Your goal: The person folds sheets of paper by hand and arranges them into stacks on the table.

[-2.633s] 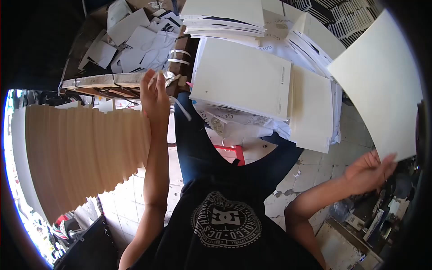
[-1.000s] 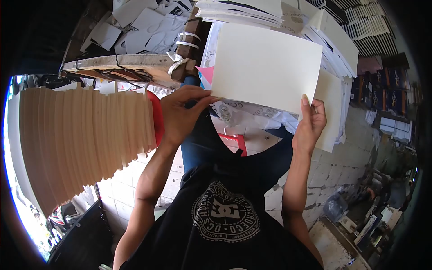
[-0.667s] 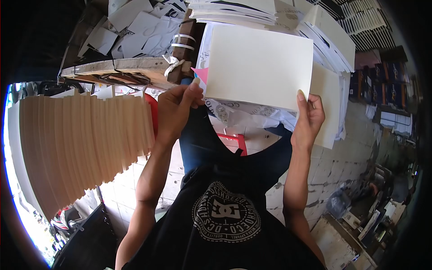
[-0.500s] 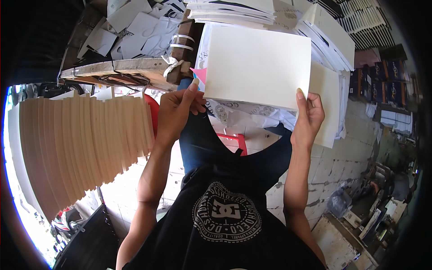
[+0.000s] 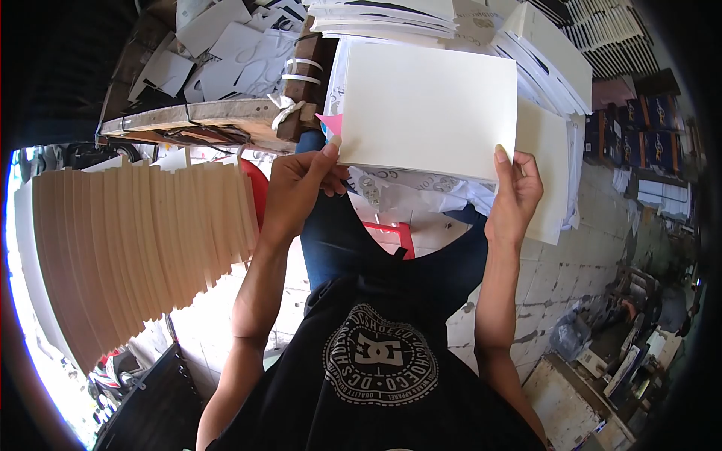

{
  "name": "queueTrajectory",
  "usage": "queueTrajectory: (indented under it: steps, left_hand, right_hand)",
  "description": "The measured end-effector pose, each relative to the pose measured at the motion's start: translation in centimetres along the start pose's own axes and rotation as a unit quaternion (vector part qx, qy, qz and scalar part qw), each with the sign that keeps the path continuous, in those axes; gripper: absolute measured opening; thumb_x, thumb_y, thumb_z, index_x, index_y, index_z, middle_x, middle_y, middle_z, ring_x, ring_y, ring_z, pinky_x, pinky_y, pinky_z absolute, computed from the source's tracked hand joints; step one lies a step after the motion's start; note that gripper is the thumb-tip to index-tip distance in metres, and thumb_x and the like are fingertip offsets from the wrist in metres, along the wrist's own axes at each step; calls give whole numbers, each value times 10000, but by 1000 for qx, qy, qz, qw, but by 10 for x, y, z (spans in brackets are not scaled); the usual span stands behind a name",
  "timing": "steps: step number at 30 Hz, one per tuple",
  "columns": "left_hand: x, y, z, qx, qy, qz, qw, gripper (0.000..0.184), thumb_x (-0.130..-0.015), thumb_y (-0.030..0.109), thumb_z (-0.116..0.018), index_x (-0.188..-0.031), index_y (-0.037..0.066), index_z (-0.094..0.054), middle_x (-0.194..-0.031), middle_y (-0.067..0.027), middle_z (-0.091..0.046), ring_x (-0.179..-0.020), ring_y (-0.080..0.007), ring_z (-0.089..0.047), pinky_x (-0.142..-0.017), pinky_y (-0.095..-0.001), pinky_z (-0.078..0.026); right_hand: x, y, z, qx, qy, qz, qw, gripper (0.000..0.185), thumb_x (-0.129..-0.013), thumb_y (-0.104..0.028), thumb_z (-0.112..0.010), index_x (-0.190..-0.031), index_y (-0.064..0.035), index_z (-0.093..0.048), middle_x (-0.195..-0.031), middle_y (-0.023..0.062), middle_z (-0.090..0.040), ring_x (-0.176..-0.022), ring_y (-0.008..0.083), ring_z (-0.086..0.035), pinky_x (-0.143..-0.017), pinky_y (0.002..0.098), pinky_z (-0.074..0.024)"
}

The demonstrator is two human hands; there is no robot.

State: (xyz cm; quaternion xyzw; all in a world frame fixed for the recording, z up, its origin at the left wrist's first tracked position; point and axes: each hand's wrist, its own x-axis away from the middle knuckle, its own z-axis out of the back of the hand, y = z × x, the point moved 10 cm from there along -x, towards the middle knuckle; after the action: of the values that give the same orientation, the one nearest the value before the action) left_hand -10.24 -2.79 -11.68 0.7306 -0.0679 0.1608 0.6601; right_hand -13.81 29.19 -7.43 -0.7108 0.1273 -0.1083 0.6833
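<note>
A large blank white card sheet lies in front of me, over paper-wrapped material printed with letters. At its near left corner my left hand is closed, thumb along the edge and fingers curled below. My right hand pinches the near right corner, thumb on top and fingers behind. The near edge looks slightly thick; whether several sheets lie together I cannot tell. Another cream sheet sticks out underneath on the right. A bit of pink paper shows beside the left edge.
Stacks of white sheets and folded card stand behind. To the left is a wooden-edged table with loose cutouts. A long row of upright cream boards sits at my left, near a red chair. Dark boxes are at right.
My left thumb has come down onto the sheet's near left corner, where it stood raised before. The right hand keeps its pinch, and the sheet has barely shifted.
</note>
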Motion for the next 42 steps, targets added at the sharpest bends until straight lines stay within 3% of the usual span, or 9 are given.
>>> queueTrajectory:
  steps: [5,11,14,16,21,34,37,40,42]
  left_hand:
    - [2,10,-4,-42,7,-7,999,388,-895,350,-680,-751,-10,-702,-673,-64,-664,-561,-98,-605,-535,-226,-444]
    - [5,9,-3,-77,25,5,997,370,-903,324,-671,-729,-2,-673,-626,-34,-618,-558,-92,-586,-528,-219,-437]
    - [2,3,-4,-54,22,-2,998,390,-916,347,-649,-731,4,-664,-625,-36,-604,-539,-100,-570,-522,-229,-432]
    - [1,2,-4,-46,26,-13,999,406,-919,362,-642,-729,4,-662,-626,-36,-603,-535,-100,-567,-522,-232,-429]
    - [2,4,-5,-36,49,-6,998,408,-907,367,-661,-716,7,-658,-602,-39,-598,-511,-106,-558,-501,-231,-407]
    - [-1,0,-3,-12,43,-4,999,383,-895,348,-682,-741,-3,-671,-598,-48,-602,-502,-108,-559,-500,-229,-414]
    - [-1,0,-3,-17,41,-3,999,377,-902,337,-675,-734,0,-666,-595,-45,-599,-506,-110,-563,-499,-229,-413]
    - [1,2,-5,-3,48,-3,999,378,-912,327,-664,-701,13,-647,-594,-41,-596,-506,-102,-554,-502,-228,-406]
    - [0,5,-6,-17,31,-15,999,371,-920,319,-657,-697,24,-632,-609,-35,-592,-520,-96,-539,-515,-229,-399]
  right_hand:
    - [1,-3,-2,7,-2,-4,1000,105,-911,-53,-653,-917,-5,-560,-865,44,-642,-782,43,-538,-718,195,-411]
    - [0,-1,0,20,3,-3,1000,134,-906,-88,-671,-907,4,-574,-775,14,-630,-664,21,-471,-597,192,-351]
    - [-3,-7,5,71,-3,61,996,162,-899,-109,-686,-842,-1,-579,-711,-32,-567,-631,14,-404,-561,192,-305]
    - [-6,-18,11,241,9,140,960,220,-849,-139,-729,-762,-16,-570,-719,12,-527,-706,103,-440,-632,261,-370]
    - [-10,-21,9,210,-8,148,966,237,-830,-139,-731,-729,-5,-565,-844,76,-582,-867,210,-535,-808,330,-422]
    - [-10,-18,9,205,-7,155,966,269,-822,-138,-733,-695,5,-544,-891,109,-583,-896,234,-565,-835,340,-438]
    - [-9,-20,9,218,-8,170,961,273,-822,-155,-738,-719,0,-537,-875,108,-582,-869,230,-567,-828,339,-443]
    - [-6,-24,6,236,-37,158,958,226,-804,-135,-738,-935,-25,-591,-990,136,-578,-978,274,-552,-861,369,-430]
    - [15,-64,-15,368,-14,261,892,398,-797,-139,-731,-1134,-42,-543,-1128,164,-535,-1086,313,-504,-899,409,-408]
